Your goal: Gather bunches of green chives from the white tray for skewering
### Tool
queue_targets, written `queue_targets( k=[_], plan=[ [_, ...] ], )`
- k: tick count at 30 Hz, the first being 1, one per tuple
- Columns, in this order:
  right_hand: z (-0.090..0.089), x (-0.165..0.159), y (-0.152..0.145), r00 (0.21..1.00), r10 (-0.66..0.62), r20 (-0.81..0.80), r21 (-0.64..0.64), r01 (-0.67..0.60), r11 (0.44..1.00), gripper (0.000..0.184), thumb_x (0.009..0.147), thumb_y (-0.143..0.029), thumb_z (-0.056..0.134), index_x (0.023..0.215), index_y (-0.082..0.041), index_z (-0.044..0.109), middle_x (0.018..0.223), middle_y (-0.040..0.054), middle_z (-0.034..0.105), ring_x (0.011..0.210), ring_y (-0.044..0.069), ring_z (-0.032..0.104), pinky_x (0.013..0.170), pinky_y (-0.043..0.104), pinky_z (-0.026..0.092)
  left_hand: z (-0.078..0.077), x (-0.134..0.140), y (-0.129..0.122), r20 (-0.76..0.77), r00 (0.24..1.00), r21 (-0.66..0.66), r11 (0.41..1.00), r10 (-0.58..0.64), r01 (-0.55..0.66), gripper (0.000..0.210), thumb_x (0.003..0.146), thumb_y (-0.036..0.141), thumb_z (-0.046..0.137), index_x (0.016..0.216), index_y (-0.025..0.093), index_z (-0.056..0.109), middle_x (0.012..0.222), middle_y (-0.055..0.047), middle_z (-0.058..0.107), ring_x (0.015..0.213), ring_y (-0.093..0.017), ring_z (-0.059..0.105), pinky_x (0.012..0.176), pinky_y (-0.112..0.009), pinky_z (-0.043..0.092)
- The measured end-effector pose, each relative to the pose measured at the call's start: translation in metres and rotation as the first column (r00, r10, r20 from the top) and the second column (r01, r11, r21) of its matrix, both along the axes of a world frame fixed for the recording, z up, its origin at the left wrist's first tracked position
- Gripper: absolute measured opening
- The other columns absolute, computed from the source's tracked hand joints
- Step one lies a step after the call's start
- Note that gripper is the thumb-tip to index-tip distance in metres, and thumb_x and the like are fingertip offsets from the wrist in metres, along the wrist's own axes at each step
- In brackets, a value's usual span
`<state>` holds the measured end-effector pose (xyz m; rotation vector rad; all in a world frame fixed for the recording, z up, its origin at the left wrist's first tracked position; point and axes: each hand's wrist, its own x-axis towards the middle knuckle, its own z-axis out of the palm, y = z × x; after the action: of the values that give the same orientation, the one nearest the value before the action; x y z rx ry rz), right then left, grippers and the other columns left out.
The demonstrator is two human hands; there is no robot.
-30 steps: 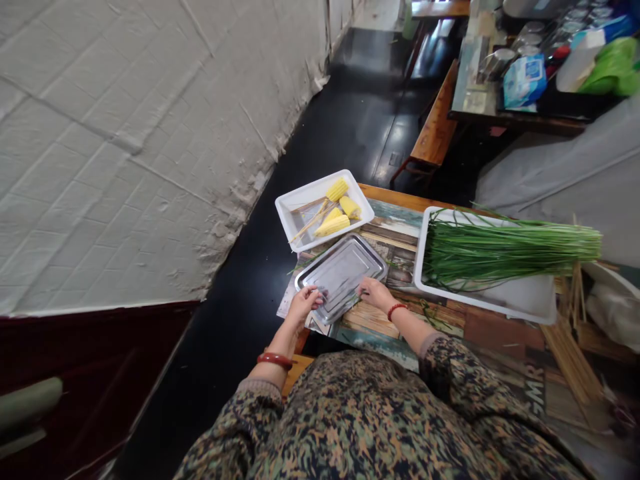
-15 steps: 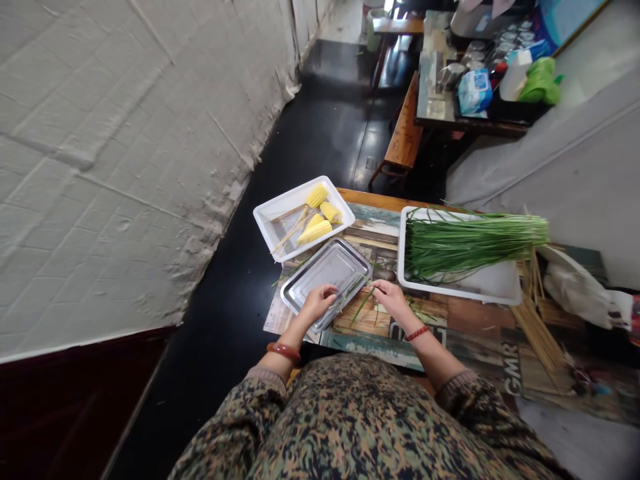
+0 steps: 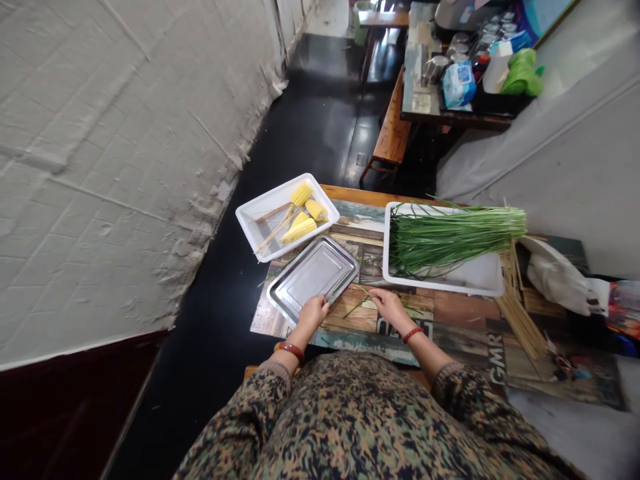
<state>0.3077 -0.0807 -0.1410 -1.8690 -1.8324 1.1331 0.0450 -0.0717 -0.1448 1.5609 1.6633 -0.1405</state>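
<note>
My left hand [image 3: 313,313] rests with curled fingers at the near edge of an empty metal tray [image 3: 313,277]. My right hand [image 3: 389,305] lies on the table just right of it, fingers pinched on thin green chive strands [image 3: 361,304] that stretch between both hands. A white tray [image 3: 480,277] behind my right hand holds a big bunch of green chives [image 3: 450,237]. Whether my left hand grips the strands is too small to tell.
A white tray [image 3: 255,223] with skewered corn pieces [image 3: 300,227] sits at the far left corner. Bamboo skewers [image 3: 520,307] lie right of the chive tray, beside a white bag [image 3: 560,280]. A bench [image 3: 393,130] and a cluttered table [image 3: 450,80] stand beyond; a white wall is left.
Both hands moved from the metal tray's near rim onto the table in front of it, drawing green strands along. The view shifted, with the trays sliding leftward.
</note>
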Motion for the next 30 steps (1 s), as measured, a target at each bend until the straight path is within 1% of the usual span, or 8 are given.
queue_targets(
  k=[3, 7, 12, 15, 17, 22, 27, 30],
  plan=[
    [-0.008, 0.006, 0.002, 1.0, 0.003, 0.017, -0.005, -0.003, 1.0, 0.029, 0.087, -0.015, 0.046, 0.102, -0.017, 0.07, 0.108, 0.0094, 0.072, 0.102, 0.021, 0.067, 0.095, 0.035, 0.049, -0.001, 0.004, 0.0, -0.007, 1.0, 0.019, 1.0, 0.012, -0.012, 0.019, 0.08, 0.037, 0.062, 0.086, 0.019, 0.063, 0.094, -0.01, 0.067, 0.09, -0.023, 0.061, 0.077, -0.03, 0.041],
    [-0.012, 0.018, -0.002, 0.997, 0.019, 0.069, -0.019, -0.018, 1.0, 0.029, 0.089, -0.016, 0.046, 0.104, -0.02, 0.071, 0.108, 0.0068, 0.072, 0.102, 0.02, 0.067, 0.094, 0.034, 0.049, -0.007, 0.013, -0.001, 0.021, 0.997, 0.052, 0.996, 0.068, -0.069, 0.009, 0.076, 0.023, 0.063, 0.084, 0.018, 0.063, 0.099, -0.012, 0.066, 0.094, -0.025, 0.06, 0.08, -0.032, 0.04],
    [-0.003, 0.04, -0.016, 0.983, -0.015, 0.183, -0.001, 0.015, 1.0, 0.031, 0.089, -0.016, 0.045, 0.109, -0.018, 0.069, 0.108, 0.0093, 0.071, 0.102, 0.022, 0.065, 0.094, 0.035, 0.047, -0.003, 0.005, 0.005, 0.13, 0.971, 0.05, 0.977, 0.199, -0.207, 0.007, 0.073, 0.014, 0.058, 0.068, 0.018, 0.062, 0.07, -0.004, 0.063, 0.076, -0.02, 0.061, 0.071, -0.028, 0.041],
    [0.003, 0.038, -0.019, 0.977, -0.017, 0.212, 0.027, 0.011, 1.0, 0.031, 0.091, -0.018, 0.043, 0.111, -0.016, 0.067, 0.109, 0.0107, 0.069, 0.103, 0.022, 0.062, 0.094, 0.035, 0.046, 0.018, -0.01, 0.01, 0.201, 0.935, 0.065, 0.948, 0.294, -0.312, 0.014, 0.075, 0.019, 0.056, 0.086, 0.017, 0.065, 0.061, 0.002, 0.058, 0.062, -0.015, 0.057, 0.063, -0.025, 0.041],
    [0.003, 0.025, -0.014, 0.98, 0.026, 0.198, 0.031, -0.032, 0.999, 0.03, 0.091, -0.018, 0.044, 0.109, -0.02, 0.068, 0.108, 0.0076, 0.068, 0.102, 0.019, 0.061, 0.093, 0.031, 0.045, 0.04, -0.018, 0.013, 0.339, 0.857, 0.053, 0.902, 0.388, -0.429, 0.029, 0.077, 0.026, 0.057, 0.104, 0.017, 0.061, 0.061, 0.004, 0.054, 0.055, -0.012, 0.053, 0.057, -0.023, 0.04],
    [-0.01, -0.018, 0.015, 0.978, 0.106, 0.182, 0.012, -0.11, 0.994, 0.027, 0.088, -0.016, 0.051, 0.109, -0.022, 0.068, 0.105, 0.0058, 0.066, 0.099, 0.017, 0.06, 0.089, 0.026, 0.043, 0.101, -0.024, 0.012, 0.709, 0.481, -0.134, 0.768, 0.516, -0.627, 0.04, 0.073, 0.033, 0.067, 0.108, 0.016, 0.059, 0.061, 0.007, 0.05, 0.049, -0.006, 0.042, 0.048, -0.018, 0.033],
    [-0.017, -0.039, 0.029, 0.97, 0.058, 0.235, 0.004, -0.061, 0.998, 0.016, 0.084, -0.014, 0.055, 0.092, -0.017, 0.069, 0.095, 0.0102, 0.063, 0.089, 0.02, 0.059, 0.078, 0.028, 0.042, 0.138, -0.011, 0.0, 0.738, 0.419, -0.209, 0.769, 0.53, -0.605, 0.063, 0.071, 0.032, 0.071, 0.127, 0.019, 0.047, 0.058, 0.009, 0.049, 0.047, -0.006, 0.042, 0.045, -0.017, 0.032],
    [-0.014, -0.042, 0.026, 0.971, 0.038, 0.235, 0.021, -0.045, 0.999, 0.013, 0.084, -0.014, 0.056, 0.081, -0.017, 0.068, 0.089, 0.0099, 0.062, 0.085, 0.02, 0.059, 0.072, 0.028, 0.041, 0.147, -0.008, -0.004, 0.736, 0.421, -0.249, 0.79, 0.53, -0.56, 0.056, 0.071, 0.035, 0.071, 0.121, 0.017, 0.055, 0.057, 0.008, 0.05, 0.045, -0.006, 0.041, 0.045, -0.018, 0.03]
  ],
)
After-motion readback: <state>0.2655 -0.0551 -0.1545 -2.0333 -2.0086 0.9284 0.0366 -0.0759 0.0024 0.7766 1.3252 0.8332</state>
